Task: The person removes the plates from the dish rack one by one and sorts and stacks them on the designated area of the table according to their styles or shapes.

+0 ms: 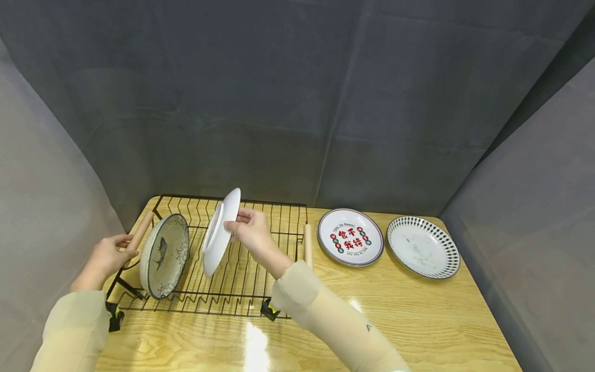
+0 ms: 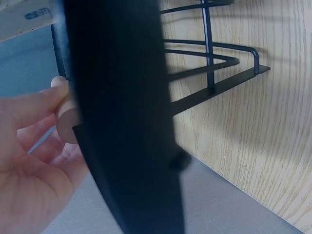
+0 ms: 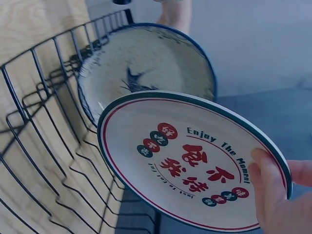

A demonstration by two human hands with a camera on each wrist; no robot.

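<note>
My right hand (image 1: 256,236) pinches a white plate (image 1: 225,235) by its edge and holds it tilted on its side over the black wire dish rack (image 1: 218,295). In the right wrist view this plate's face shows red and green print and a green rim. A deep plate with a fish drawing and blue rim (image 1: 168,256) stands on edge in the rack's left part. My left hand (image 1: 106,257) grips the wooden handle (image 1: 140,231) at the rack's left end. The left wrist view shows thumb and fingers about that handle, with a dark bar partly in front.
Right of the rack, a printed plate (image 1: 350,237) lies flat on the wooden table (image 1: 386,315), beside an oval dish with a patterned rim (image 1: 423,247). Another wooden handle (image 1: 308,245) forms the rack's right end. Grey cloth (image 1: 260,103) encloses the back and sides.
</note>
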